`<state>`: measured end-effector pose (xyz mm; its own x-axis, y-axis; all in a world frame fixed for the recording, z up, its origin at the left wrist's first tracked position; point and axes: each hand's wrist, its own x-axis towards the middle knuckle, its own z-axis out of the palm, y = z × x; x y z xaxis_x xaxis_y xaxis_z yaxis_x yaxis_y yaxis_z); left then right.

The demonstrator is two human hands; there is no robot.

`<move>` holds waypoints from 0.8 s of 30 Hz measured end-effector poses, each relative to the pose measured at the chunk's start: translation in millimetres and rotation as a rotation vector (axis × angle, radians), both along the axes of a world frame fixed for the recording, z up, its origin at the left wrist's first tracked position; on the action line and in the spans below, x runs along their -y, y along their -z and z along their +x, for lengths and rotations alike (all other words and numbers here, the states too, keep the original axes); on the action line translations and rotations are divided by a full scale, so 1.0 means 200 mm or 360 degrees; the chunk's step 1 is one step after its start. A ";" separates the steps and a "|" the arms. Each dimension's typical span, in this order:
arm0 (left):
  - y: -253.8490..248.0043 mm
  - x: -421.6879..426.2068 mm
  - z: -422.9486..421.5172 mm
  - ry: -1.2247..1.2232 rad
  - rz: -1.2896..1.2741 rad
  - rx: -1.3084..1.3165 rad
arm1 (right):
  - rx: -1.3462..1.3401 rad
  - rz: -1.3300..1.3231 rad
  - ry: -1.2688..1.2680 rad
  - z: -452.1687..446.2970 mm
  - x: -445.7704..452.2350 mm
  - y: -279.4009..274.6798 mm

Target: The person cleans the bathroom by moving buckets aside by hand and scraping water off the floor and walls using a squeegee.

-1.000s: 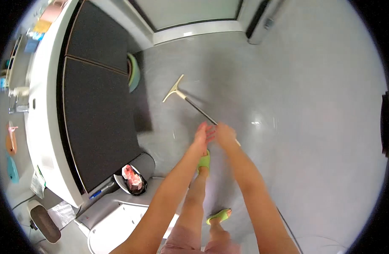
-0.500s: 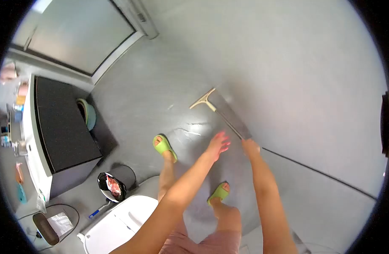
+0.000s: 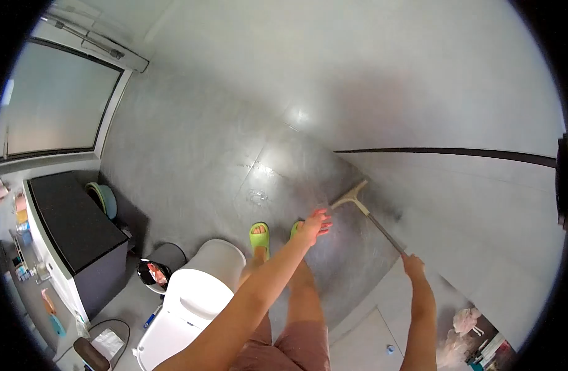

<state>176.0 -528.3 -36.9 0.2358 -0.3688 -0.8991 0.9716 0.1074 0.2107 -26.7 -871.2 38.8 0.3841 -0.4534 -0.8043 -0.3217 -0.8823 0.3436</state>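
Head view: right hand [image 3: 414,266] clenched round squeegee [image 3: 376,222] handle end; long axis slants up-left from it, T-head farthest, pointing toward wall base. Left hand [image 3: 315,227] released, fingers spread, just beside head's near tip. Green slippers [image 3: 259,238] left of left hand.

I look out from one camera on my head, facing forward and steeply down past my forearms to the floor [image 3: 191,185] and my green slippers [image 3: 259,239]. From about my own eye height, its wide, round view bends the room, catching the frosted door [image 3: 58,102] at upper left, with my left hand [image 3: 314,227] near the middle and my right hand [image 3: 414,265] at lower right.
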 end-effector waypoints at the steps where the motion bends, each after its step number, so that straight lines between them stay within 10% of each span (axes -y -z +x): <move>1: 0.00 -0.01 -0.01 0.0003 -0.0004 0.0009 | -0.0059 -0.0180 0.0087 0.03 0.00 -0.11; 7: -0.10 -0.25 0.12 -0.0046 -0.0046 0.0132 | 0.0228 0.0029 -0.0073 0.40 -0.31 -0.33; 15: 0.00 -1.05 0.46 -0.0498 0.0278 0.0408 | 0.1106 0.1291 -0.0383 1.62 -1.93 0.57; 24: 0.09 -1.63 0.47 -0.0738 0.0432 0.0401 | 0.0921 0.1002 -0.0429 2.27 -2.96 0.58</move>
<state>270.6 -201.6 -54.6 0.5358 0.0593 -0.8423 0.7526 0.4187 0.5082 426.4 -280.1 -77.9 0.8365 0.1704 -0.5207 -0.0492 -0.9232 -0.3810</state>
